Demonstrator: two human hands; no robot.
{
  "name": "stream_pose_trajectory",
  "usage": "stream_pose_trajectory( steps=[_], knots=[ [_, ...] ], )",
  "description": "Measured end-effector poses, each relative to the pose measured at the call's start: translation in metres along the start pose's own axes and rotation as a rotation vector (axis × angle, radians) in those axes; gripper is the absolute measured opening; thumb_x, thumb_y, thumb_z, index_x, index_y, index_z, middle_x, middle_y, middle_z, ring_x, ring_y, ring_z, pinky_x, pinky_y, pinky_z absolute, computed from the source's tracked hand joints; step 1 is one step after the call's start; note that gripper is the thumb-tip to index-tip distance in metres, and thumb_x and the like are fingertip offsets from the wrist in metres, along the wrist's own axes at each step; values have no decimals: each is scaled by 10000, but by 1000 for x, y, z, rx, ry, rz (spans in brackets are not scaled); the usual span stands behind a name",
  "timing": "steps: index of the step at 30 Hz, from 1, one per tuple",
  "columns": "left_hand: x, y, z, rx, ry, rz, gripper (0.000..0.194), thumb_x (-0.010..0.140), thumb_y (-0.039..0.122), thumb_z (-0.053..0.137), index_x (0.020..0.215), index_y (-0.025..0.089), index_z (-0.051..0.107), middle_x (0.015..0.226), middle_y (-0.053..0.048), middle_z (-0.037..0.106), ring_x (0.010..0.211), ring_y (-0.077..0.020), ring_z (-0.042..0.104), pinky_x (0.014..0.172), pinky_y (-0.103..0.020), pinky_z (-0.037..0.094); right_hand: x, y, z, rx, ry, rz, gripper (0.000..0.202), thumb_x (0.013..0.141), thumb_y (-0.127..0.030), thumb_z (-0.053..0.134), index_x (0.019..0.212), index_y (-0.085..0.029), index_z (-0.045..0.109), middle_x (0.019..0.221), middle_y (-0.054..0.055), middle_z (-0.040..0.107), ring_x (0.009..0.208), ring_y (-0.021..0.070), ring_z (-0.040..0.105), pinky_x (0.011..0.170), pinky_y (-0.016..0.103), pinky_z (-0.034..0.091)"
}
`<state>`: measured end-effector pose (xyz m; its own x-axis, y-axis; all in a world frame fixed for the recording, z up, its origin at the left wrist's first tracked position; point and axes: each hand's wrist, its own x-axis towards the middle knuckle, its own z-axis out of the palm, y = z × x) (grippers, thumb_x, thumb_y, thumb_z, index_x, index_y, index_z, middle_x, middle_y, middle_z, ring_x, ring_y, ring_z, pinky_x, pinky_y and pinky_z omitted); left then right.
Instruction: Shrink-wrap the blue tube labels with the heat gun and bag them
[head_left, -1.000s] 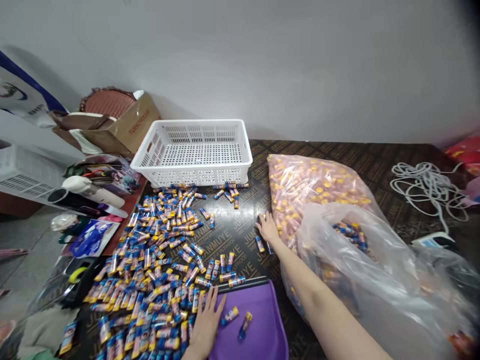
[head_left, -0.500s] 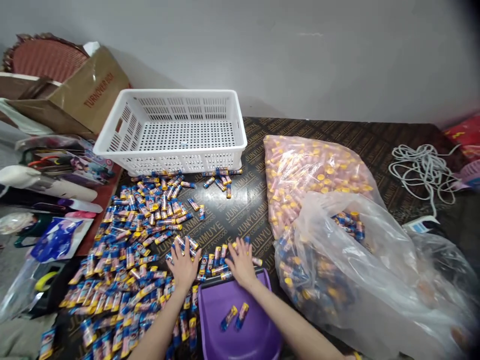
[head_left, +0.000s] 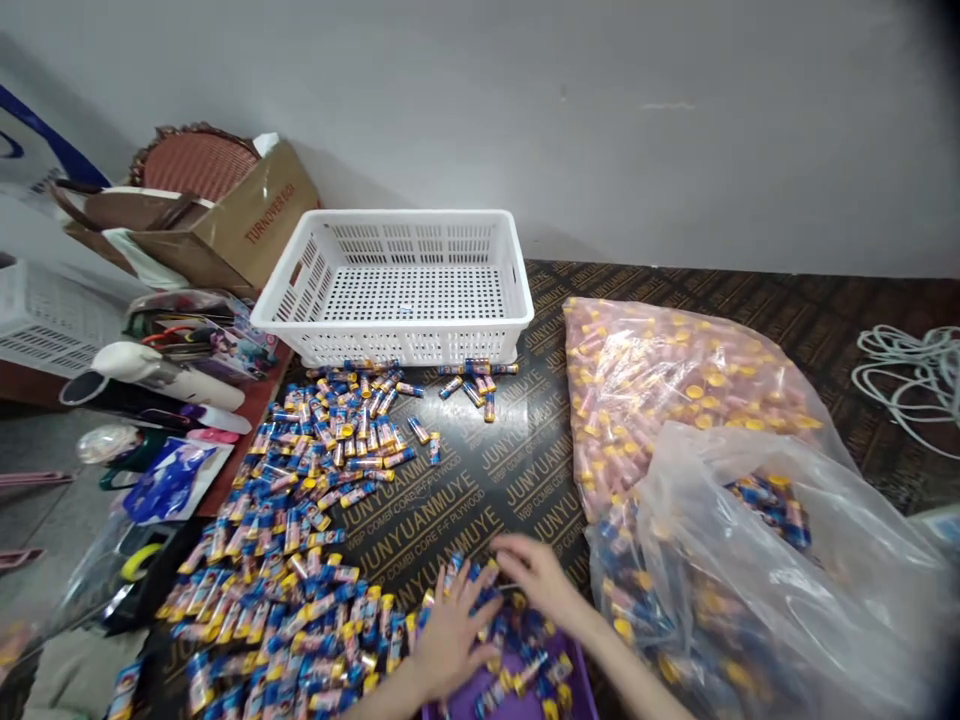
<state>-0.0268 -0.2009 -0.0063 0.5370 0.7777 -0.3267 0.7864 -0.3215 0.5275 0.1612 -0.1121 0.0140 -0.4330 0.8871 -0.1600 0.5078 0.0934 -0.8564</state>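
Note:
Many small blue, pink and yellow tubes lie heaped on the dark board at the left. My left hand has its fingers spread over tubes at the back edge of a purple dustpan. Close by on the right, my right hand reaches over the pan's back corner, fingers bent toward the tubes; what lies under its fingertips is partly hidden. Several tubes lie inside the pan, some smeared by motion.
A white slatted basket stands at the back. On the right are a filled pink bag and a clear plastic bag of tubes. A cardboard box, bottles and white cord lie around.
Both hands have moved toward the dustpan and closer together. More tubes are in the pan, where two lay before. The camera view has shifted left, so things appear further right and lower.

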Motion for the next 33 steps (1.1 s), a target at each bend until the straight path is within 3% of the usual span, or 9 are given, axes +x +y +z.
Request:
stream_pose_trajectory(
  steps=[2,4,8,10,14,17,20,28,33],
  knots=[
    [3,-3,-12,19,1,109,543,839,556,384,1357,436,273,1483,19,236,1350,-307,199,1035,-637,152,76,7,-33,10,242,51,406,859,-483,408,1104,-241,622,1151,92,623,1075,237,563,905,414,441],
    [20,-29,-43,85,86,110,488,851,524,390,1326,420,348,1465,13,286,1355,-287,191,1044,-640,99,147,21,-58,-116,406,112,507,836,-548,391,1156,-204,585,1280,134,518,1207,267,445,977,460,357],
    [72,-143,-149,249,549,-418,385,888,414,378,1220,277,517,1447,-93,313,1346,-282,213,1060,-599,46,253,50,-76,-143,455,135,622,799,-596,411,1288,-214,460,1413,150,340,1303,318,276,1005,524,252],
    [88,-209,-202,267,783,-706,467,871,441,412,1270,205,465,1465,-151,241,1351,-324,168,1044,-607,77,286,59,-75,-148,488,147,650,782,-607,426,1299,-213,432,1407,155,338,1290,326,279,993,512,254],
    [102,-302,-260,-3,879,-988,643,810,544,477,1305,142,389,1439,-189,255,1297,-414,203,977,-642,173,323,67,-66,-175,600,227,647,778,-634,378,1195,-148,479,1181,188,514,1121,334,425,903,493,309],
    [112,-325,-261,-171,834,-1038,709,824,571,431,1356,127,280,1357,-210,360,1198,-393,360,919,-623,278,329,72,-52,-212,632,233,595,772,-638,390,1064,-143,546,997,153,586,976,314,480,854,472,316],
    [124,-321,-246,-142,828,-1024,765,821,615,389,1371,109,224,1357,-225,329,1173,-378,377,911,-637,271,328,74,-34,-244,574,130,515,785,-612,424,999,-177,597,970,108,611,957,273,484,864,416,310],
    [137,-283,-204,50,741,-830,609,830,596,374,1291,201,430,1375,-151,326,1244,-325,271,958,-512,335,330,67,-5,-298,310,-204,383,848,-498,464,1124,-276,610,1230,46,551,1146,231,428,959,377,267],
    [143,-238,-172,108,665,-633,520,838,546,398,1282,281,446,1341,-92,390,1273,-300,280,984,-485,347,301,68,0,-319,260,-256,397,851,-474,477,1161,-256,593,1274,64,511,1160,240,424,971,402,293]
  ],
)
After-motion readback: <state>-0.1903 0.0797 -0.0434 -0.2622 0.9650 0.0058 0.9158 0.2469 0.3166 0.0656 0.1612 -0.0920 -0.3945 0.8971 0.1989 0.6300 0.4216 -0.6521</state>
